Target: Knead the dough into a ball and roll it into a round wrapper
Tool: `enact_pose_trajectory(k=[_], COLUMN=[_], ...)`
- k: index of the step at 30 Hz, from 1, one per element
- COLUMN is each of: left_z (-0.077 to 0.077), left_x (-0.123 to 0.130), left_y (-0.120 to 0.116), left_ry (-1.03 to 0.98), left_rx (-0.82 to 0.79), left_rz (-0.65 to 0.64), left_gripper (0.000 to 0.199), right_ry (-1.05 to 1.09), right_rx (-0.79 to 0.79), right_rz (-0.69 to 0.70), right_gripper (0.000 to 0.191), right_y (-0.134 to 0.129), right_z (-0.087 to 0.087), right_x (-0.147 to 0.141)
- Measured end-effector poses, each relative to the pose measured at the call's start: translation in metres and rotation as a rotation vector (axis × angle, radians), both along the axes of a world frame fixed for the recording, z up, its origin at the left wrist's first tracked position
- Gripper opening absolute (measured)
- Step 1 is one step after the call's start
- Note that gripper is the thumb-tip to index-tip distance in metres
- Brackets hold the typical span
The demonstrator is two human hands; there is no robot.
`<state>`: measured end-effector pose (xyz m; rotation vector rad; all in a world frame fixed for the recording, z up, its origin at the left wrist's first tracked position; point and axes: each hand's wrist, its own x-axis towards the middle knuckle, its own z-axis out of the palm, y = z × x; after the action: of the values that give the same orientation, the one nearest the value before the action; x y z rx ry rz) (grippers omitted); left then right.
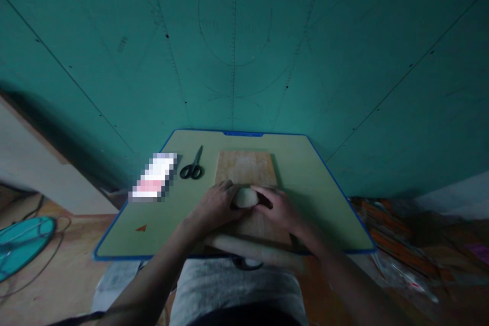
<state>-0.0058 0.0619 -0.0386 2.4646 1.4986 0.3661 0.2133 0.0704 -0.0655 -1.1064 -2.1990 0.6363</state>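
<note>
Between my two hands is a pale, smooth, rounded lump of dough [246, 197], held just over the wooden board [244, 164]. My left hand [218, 204] curls round its left side, with the thumb underneath and the fingers along the top. From the right, my right hand [278, 206] pinches it with thumb and fingers. Whether the lump rests on the board cannot be told. A pale rolling pin [254, 250] lies across the board's near end, below my wrists.
Black-handled scissors [193, 167] lie left of the board on the blue-edged table [317, 188]. A blurred-out phone-like slab [155, 175] and a small orange triangle [141, 228] are further left. A green wall [244, 61] stands behind. A teal round object [26, 244] is on the floor.
</note>
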Motion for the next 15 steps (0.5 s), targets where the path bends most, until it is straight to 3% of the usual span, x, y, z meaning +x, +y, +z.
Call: enact_pose_trajectory(k=[6,15], left_z=[0.004,-0.003], left_x=[0.002,0.0], left_y=[0.0,0.004], left_ry=[0.058,0.08], left_rx=[-0.001,0.035], left_rz=[-0.025,-0.047], left_gripper=[0.039,0.039], right_ry=[-0.106,-0.224], right_rx=[0.005,0.25], right_rz=[0.032,0.097], right_gripper=[0.061,0.041], right_y=[-0.002,0.011], right_z=[0.007,0.0], right_x=[0.0,-0.009])
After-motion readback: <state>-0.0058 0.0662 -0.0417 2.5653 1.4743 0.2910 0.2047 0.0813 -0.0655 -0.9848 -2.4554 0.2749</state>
